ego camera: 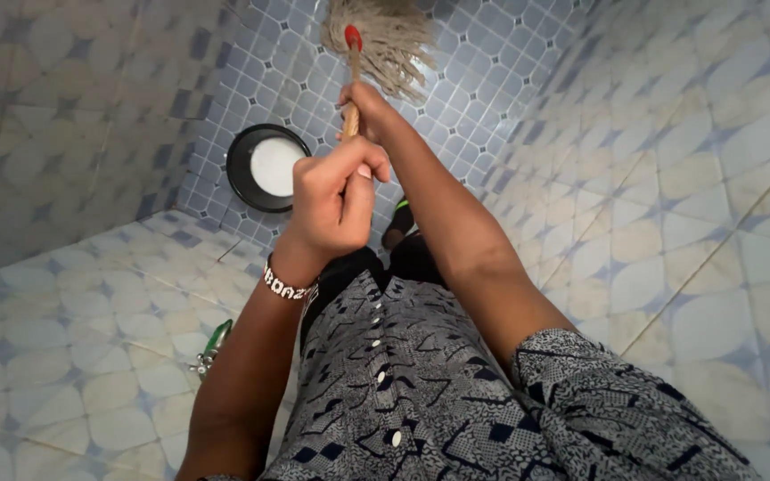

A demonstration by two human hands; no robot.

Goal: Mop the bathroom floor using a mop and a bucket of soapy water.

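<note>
1. The left hand (pixel 336 200), at the middle of the frame, is closed in a fist around the top of a wooden mop handle (pixel 351 111).
2. The right hand (pixel 369 111), just above it in the frame, grips the same handle lower down.
3. The mop head (pixel 385 40), pale strings with a red cap, rests on the blue tiled floor (pixel 492 80) at top centre.
4. A black bucket (pixel 266 167) stands left of the handle.

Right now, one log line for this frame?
left hand: grips mop handle | right hand: grips handle further down | mop head: on tiled floor
</note>
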